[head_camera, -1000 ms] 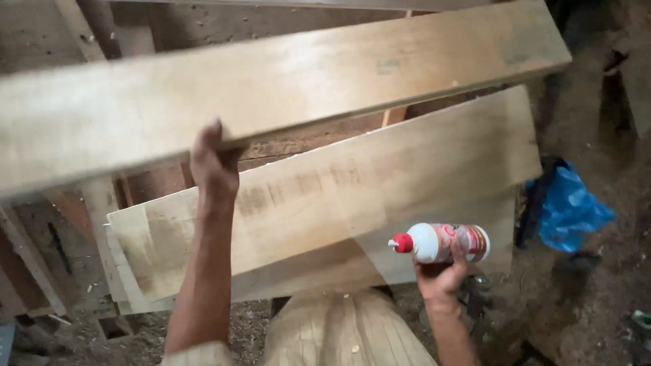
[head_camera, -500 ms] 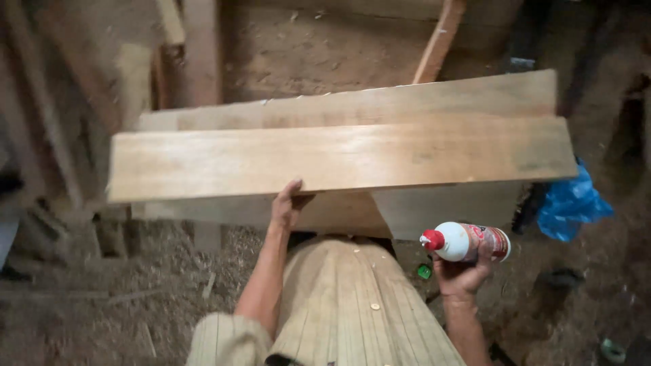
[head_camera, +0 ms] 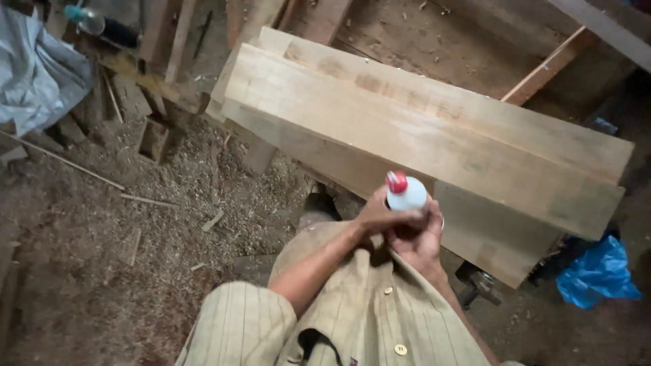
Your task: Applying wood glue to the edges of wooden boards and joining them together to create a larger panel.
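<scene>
A white glue bottle (head_camera: 409, 195) with a red cap points up in front of my chest. My right hand (head_camera: 422, 242) grips it from below. My left hand (head_camera: 381, 215) wraps around its side, fingers closed on the bottle. Just beyond both hands lie stacked pale wooden planks (head_camera: 420, 129), running from upper left to lower right. Neither hand touches the planks. My striped beige shirt fills the bottom of the view.
Sawdust and wood scraps cover the floor (head_camera: 135, 230) at left. A grey tarp (head_camera: 34, 74) lies at upper left. A blue plastic bag (head_camera: 597, 274) sits at lower right. A reddish wooden strip (head_camera: 549, 64) leans at upper right.
My left hand let go of the plank's edge and came over to the bottle. The bottle rose to the middle, in front of the planks. The view swung left.
</scene>
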